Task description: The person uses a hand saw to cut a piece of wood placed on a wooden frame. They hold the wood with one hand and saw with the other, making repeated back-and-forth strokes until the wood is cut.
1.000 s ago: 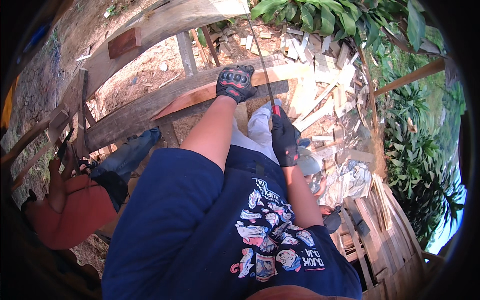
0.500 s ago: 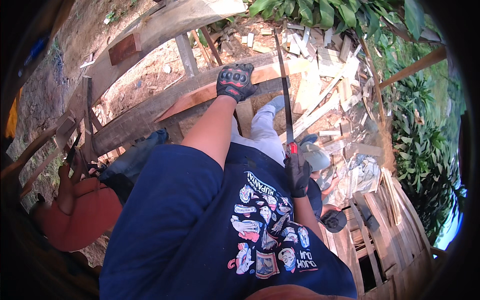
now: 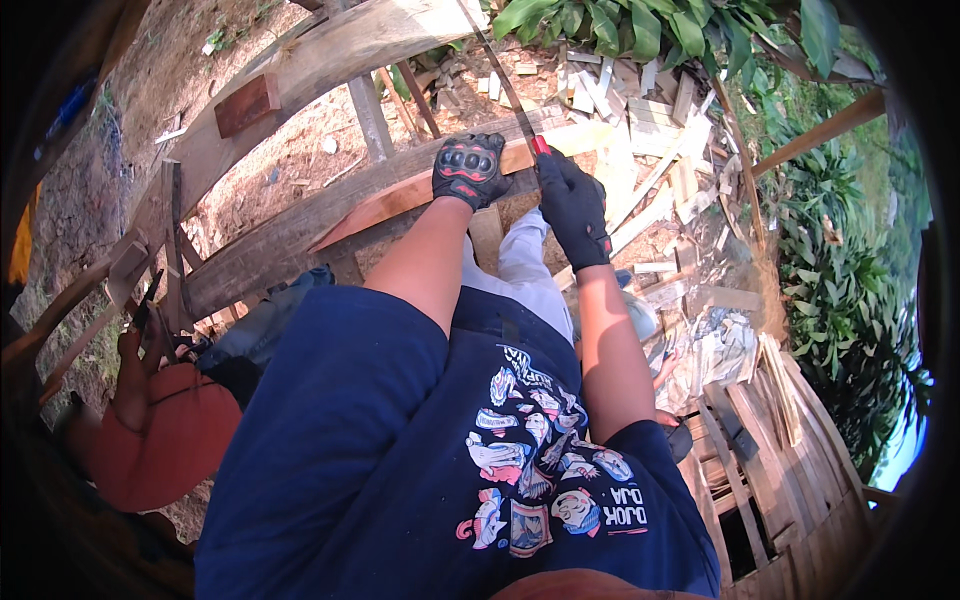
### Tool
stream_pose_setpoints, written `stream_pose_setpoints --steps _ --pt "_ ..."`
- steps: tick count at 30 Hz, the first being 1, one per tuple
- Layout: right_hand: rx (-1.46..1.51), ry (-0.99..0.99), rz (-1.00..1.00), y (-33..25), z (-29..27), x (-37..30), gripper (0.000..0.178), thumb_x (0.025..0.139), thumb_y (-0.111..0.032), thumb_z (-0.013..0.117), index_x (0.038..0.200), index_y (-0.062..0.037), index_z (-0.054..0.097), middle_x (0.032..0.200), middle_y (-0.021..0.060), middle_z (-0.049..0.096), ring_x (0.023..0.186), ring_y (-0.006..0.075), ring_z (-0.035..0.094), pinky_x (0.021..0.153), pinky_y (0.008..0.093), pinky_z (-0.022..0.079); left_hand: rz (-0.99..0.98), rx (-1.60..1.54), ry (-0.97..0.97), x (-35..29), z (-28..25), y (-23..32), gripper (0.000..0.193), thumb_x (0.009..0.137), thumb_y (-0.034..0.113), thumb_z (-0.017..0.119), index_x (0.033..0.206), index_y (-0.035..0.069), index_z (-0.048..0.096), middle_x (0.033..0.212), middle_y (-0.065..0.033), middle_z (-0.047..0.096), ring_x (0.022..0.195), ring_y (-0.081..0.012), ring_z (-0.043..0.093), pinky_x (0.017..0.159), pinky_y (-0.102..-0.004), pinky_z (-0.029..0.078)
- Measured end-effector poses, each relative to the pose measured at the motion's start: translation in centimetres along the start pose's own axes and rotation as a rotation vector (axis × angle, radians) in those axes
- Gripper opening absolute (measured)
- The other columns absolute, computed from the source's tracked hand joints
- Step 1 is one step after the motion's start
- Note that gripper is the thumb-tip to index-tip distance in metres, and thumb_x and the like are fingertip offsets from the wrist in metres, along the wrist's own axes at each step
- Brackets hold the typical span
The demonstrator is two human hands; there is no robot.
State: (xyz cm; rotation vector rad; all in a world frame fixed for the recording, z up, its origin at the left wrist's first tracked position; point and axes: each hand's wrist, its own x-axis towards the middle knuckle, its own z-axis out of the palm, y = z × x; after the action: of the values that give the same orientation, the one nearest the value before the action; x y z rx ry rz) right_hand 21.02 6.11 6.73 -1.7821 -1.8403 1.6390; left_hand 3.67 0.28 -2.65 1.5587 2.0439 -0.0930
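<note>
My left hand point(image 3: 468, 168), in a black glove with hard knuckle guards, presses on a reddish wooden board point(image 3: 385, 202), its fingers curled over the board's far side. The board lies along a grey weathered beam point(image 3: 255, 245). My right hand point(image 3: 575, 210), also gloved, is closed round the red-and-black handle of a hand saw point(image 3: 507, 85). The saw's long, thin dark blade points away from me and crosses the board just right of my left hand. Its teeth are too small to make out.
At the left a person in a red shirt point(image 3: 165, 430) crouches beside wooden posts. Another person's dark cap point(image 3: 678, 437) shows behind my right arm. Scrap wood point(image 3: 650, 130) litters the ground ahead, and slatted boards point(image 3: 770, 440) lie at the right. A thick curved timber point(image 3: 330, 55) spans the far side.
My right hand has pushed the saw forward and up, away from my body, so its handle is now close to the board. My left hand has stayed in place on the board.
</note>
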Motion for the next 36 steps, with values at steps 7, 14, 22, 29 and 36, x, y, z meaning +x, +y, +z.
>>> stream_pose_setpoints --steps 7,14,22,29,36 --pt "-0.094 -0.085 0.100 -1.9 -0.5 -0.4 0.054 0.114 -0.046 0.057 0.144 -0.0039 0.072 0.128 0.0248 0.079 0.123 0.0395 0.075 0.105 0.0434 0.056 -0.027 -0.024 -0.036 0.2 -0.2 0.0 0.053 0.084 0.047 0.082 0.127 0.016 0.073 0.123 -0.0124 0.078 0.118 -0.0320 0.075 0.102 -0.0469 0.059" --pt "-0.125 -0.012 0.048 -0.4 0.0 -0.5 0.051 0.113 -0.045 0.059 0.134 -0.0020 0.076 0.107 0.0238 0.081 0.102 0.0384 0.079 0.090 0.0465 0.057 -0.016 -0.009 0.001 0.1 0.0 0.0 0.050 0.091 0.053 0.074 0.125 0.016 0.075 0.123 -0.0127 0.080 0.116 -0.0327 0.076 0.101 -0.0469 0.060" --pt "-0.275 -0.008 -0.051 0.7 -1.0 -2.6 0.050 0.113 -0.046 0.057 0.133 -0.0043 0.077 0.103 0.0268 0.078 0.100 0.0468 0.074 0.090 0.0490 0.057 -0.046 -0.040 -0.033 0.2 -0.2 0.0 0.050 0.090 0.052 0.075 0.126 0.017 0.076 0.125 -0.0131 0.079 0.119 -0.0335 0.075 0.103 -0.0474 0.059" --pt "-0.368 -0.031 0.052 3.7 -5.3 -14.5 0.048 0.114 -0.043 0.055 0.137 -0.0065 0.076 0.109 0.0287 0.078 0.104 0.0448 0.075 0.093 0.0513 0.057 -0.081 -0.057 -0.069 0.2 -1.5 0.7 0.050 0.086 0.043 0.077 0.129 0.018 0.077 0.132 -0.0109 0.078 0.124 -0.0316 0.074 0.107 -0.0462 0.059" --pt "-0.223 0.056 0.031 5.1 -9.2 -25.7 0.041 0.111 -0.026 0.065 0.139 0.0024 0.073 0.093 0.0214 0.079 0.078 0.0397 0.076 0.077 0.0474 0.059 -0.041 -0.028 -0.003 0.0 -0.5 0.4 0.051 0.092 0.056 0.074 0.127 0.018 0.076 0.123 -0.0136 0.079 0.119 -0.0324 0.075 0.104 -0.0471 0.058"
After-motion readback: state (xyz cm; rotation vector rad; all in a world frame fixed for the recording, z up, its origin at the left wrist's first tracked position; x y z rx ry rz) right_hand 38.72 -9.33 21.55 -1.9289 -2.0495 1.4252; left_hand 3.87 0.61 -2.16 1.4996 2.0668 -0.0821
